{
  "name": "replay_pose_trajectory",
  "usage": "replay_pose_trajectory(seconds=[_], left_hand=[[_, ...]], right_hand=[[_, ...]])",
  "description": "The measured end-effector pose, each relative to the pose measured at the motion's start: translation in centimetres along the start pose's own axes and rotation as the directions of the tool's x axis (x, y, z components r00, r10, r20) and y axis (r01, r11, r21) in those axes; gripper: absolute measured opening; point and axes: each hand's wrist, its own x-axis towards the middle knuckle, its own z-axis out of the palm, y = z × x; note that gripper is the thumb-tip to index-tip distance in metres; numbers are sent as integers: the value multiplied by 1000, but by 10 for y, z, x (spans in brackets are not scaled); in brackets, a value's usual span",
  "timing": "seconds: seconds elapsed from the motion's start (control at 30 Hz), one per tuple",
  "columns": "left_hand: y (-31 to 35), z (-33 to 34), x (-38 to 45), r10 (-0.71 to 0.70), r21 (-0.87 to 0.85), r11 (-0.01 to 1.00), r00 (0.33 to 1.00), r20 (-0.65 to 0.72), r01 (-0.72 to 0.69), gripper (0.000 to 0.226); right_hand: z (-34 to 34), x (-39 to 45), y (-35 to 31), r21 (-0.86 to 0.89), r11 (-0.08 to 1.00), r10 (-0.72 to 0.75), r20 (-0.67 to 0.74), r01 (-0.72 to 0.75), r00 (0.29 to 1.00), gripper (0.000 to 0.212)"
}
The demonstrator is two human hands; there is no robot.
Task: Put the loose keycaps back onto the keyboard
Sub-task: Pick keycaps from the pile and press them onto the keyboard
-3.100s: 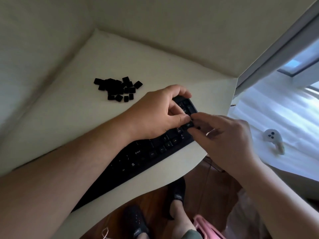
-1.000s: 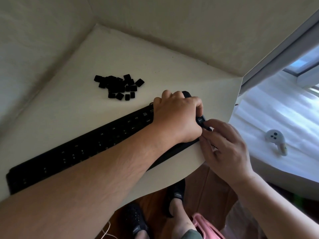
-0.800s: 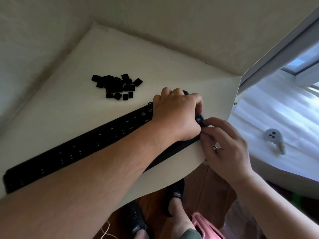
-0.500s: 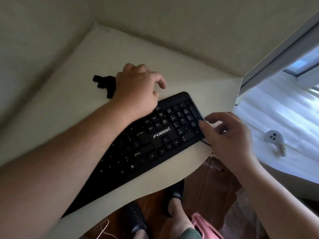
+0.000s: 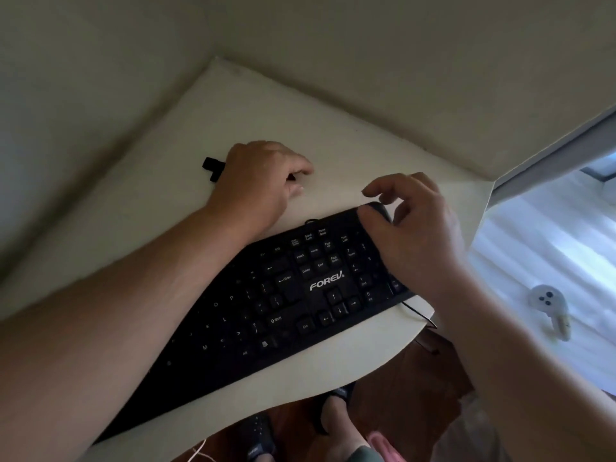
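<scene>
Presently, step in hand: a fetch from the heap, judged from the hands' placement.
Left hand [image 5: 258, 183]: lies over the heap of small black plastic loose keycaps [image 5: 211, 166] on the far part of the pale cream counter [image 5: 333, 141]; its fingers [image 5: 301, 168] are loosely curled, and a dark speck shows at the tips, but whether a cap is pinched cannot be told.
Heap: only its left edge shows beside the wrist; the rest is hidden under the hand.
Right hand [image 5: 413, 235]: rests on the numeric-pad end of the flat black plastic keyboard [image 5: 283, 305], thumb against the far corner, other fingers lifted and spread, holding nothing; probably placed so to steady the board.
Keyboard: lies slantwise on the counter, its near right corner close to the counter's curved edge; a thin black cable [image 5: 418, 311] trails from under that end.
Empty seats: which sockets lack caps cannot be made out.
Containers: none in view; the caps lie loose on the counter.
Beyond the counter: a white bed [image 5: 533, 261] bearing a small white controller [image 5: 548, 305].
Below: dark slippers [image 5: 256, 438] on a wooden floor.
</scene>
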Motion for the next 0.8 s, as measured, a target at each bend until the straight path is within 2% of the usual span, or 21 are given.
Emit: replay_pose_trajectory(seconds=[0.13, 0.2, 0.23, 0.33, 0.43, 0.57, 0.73, 0.8], left_hand=[[8, -16, -6, -36, -309, 951, 994, -107, 1, 26], [12, -22, -8, -121, -483, 872, 990, -66, 75, 24], [12, -23, -9, -154, -511, 853, 987, -55, 105, 24], [4, -19, -11, -213, -391, 905, 974, -81, 166, 31], [1, -15, -12, -228, -291, 936, 970, -79, 196, 38], [8, -12, -12, -226, -267, 942, 973, -53, 205, 34], [9, -6, -9, -200, -272, 946, 977, -69, 175, 31], [9, -6, -7, -200, -270, 947, 977, -74, 174, 30]], right_hand=[[12, 15, -19, 18, 990, -139, 76, 138, 987, 34], [18, 19, -23, 29, 985, -173, 121, 171, 977, 42], [20, 21, -23, 21, 983, -181, 133, 180, 974, 44], [26, 29, -12, -60, 980, -180, 111, 188, 977, 42], [30, 46, 1, -151, 979, -115, 134, 134, 984, 45], [34, 69, 2, -225, 946, -186, 216, 234, 959, 46], [50, 80, -10, -280, 911, -231, 265, 304, 936, 24], [52, 81, -11, -295, 897, -247, 283, 329, 927, 23]])
